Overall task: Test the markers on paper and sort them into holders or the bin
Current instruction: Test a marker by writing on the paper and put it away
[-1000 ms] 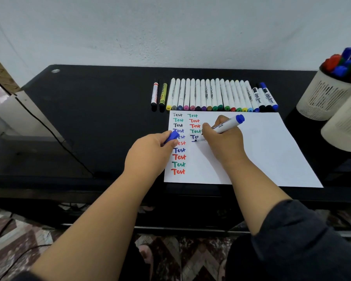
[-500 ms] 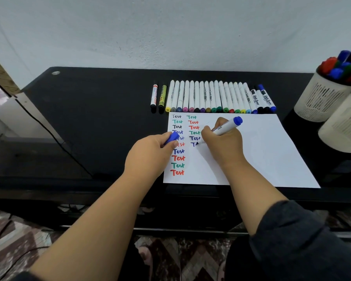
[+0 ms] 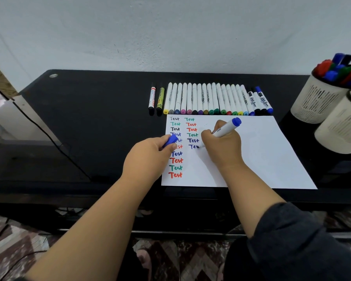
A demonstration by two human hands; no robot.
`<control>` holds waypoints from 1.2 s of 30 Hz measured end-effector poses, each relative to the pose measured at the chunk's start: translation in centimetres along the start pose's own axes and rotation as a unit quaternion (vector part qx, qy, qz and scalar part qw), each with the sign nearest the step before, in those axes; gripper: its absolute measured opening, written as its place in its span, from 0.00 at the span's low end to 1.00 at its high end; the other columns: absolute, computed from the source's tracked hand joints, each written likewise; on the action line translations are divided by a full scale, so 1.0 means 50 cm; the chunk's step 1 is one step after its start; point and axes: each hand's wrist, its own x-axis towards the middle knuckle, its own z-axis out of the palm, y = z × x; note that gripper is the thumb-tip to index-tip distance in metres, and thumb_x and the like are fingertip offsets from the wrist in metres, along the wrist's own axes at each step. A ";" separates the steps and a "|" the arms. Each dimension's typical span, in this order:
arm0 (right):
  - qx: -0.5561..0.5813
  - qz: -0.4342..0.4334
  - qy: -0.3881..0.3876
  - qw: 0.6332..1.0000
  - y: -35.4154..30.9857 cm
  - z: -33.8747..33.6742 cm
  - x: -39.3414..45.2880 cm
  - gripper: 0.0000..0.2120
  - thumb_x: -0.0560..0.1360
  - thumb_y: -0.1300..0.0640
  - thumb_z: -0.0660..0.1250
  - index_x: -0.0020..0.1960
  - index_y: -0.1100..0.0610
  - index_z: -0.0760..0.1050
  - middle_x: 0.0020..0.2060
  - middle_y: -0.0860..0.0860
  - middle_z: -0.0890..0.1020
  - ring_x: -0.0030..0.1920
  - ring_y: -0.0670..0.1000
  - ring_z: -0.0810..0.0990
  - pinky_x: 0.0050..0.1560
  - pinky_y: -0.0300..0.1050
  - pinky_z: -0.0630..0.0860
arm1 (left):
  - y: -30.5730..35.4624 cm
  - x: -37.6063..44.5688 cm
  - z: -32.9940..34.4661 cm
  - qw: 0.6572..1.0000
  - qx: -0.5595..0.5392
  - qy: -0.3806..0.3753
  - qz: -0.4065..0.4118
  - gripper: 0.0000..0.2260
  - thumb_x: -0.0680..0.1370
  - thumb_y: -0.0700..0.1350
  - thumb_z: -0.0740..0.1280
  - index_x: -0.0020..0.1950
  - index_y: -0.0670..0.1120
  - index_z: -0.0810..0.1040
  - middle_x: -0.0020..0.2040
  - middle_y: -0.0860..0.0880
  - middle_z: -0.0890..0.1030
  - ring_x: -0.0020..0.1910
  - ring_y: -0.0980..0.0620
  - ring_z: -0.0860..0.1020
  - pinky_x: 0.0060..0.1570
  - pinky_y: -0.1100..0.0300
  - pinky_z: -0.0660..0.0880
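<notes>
Right hand (image 3: 221, 147) fingers curled round blue marker (image 3: 225, 129) — tip on paper (image 3: 261, 155); left hand (image 3: 148, 159) pinches blue cap (image 3: 170, 140), resting at paper's edge.

The left half of the black table (image 3: 85, 122) lies bare, so a hand could pass there freely; only a thin cable (image 3: 49, 136) runs down its left edge. Along the far side, a tight row of markers (image 3: 211, 100) bars the strip just behind the paper (image 3: 261, 155). The right side is crowded — 2 white holders (image 3: 320, 102) stand close together at the table's right end, the far one stuffed with markers. The paper's right half is blank and open. Both hands — left hand (image 3: 148, 157), right hand (image 3: 223, 145) — occupy its left part.
</notes>
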 end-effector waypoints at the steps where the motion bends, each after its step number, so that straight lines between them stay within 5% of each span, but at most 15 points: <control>1: 0.004 0.002 0.001 1.000 0.000 0.000 0.000 0.17 0.73 0.62 0.62 0.32 0.55 0.55 0.27 0.49 0.61 0.28 0.47 0.60 0.25 0.34 0.57 | 0.000 0.001 0.000 1.000 0.000 -0.001 -0.001 0.21 0.79 0.57 0.59 0.73 0.58 0.63 0.55 0.56 0.78 0.38 0.59 0.75 0.33 0.65 0.71; 17: 0.055 0.027 0.008 0.998 0.000 -0.006 0.002 0.16 0.71 0.64 0.61 0.32 0.54 0.56 0.29 0.52 0.67 0.29 0.47 0.63 0.30 0.39 0.60 | 0.001 -0.006 -0.001 1.000 0.002 -0.002 0.006 0.21 0.79 0.56 0.59 0.72 0.58 0.65 0.59 0.56 0.77 0.37 0.61 0.73 0.32 0.66 0.69; 24: 0.222 0.067 -0.007 0.973 -0.019 -0.015 0.005 0.17 0.71 0.64 0.64 0.30 0.53 0.60 0.24 0.50 0.70 0.24 0.47 0.65 0.29 0.40 0.62 | 0.009 -0.012 -0.005 0.996 -0.085 -0.033 0.009 0.19 0.78 0.53 0.64 0.69 0.57 0.70 0.62 0.54 0.77 0.49 0.57 0.76 0.49 0.61 0.74; 30: 0.237 0.050 -0.050 0.969 -0.027 -0.003 -0.017 0.19 0.72 0.65 0.65 0.29 0.53 0.60 0.19 0.46 0.66 0.23 0.47 0.64 0.27 0.39 0.62 | 0.008 -0.014 0.001 0.993 -0.102 -0.047 0.038 0.18 0.77 0.52 0.66 0.67 0.58 0.72 0.43 0.63 0.74 0.44 0.59 0.76 0.44 0.65 0.74; 36: 0.221 0.056 -0.105 0.968 -0.040 0.000 -0.031 0.19 0.74 0.60 0.68 0.29 0.53 0.63 0.20 0.46 0.70 0.23 0.46 0.66 0.27 0.38 0.64 | 0.007 -0.013 -0.001 0.992 -0.094 -0.049 0.073 0.18 0.77 0.51 0.66 0.67 0.58 0.72 0.44 0.64 0.73 0.44 0.61 0.74 0.41 0.69 0.69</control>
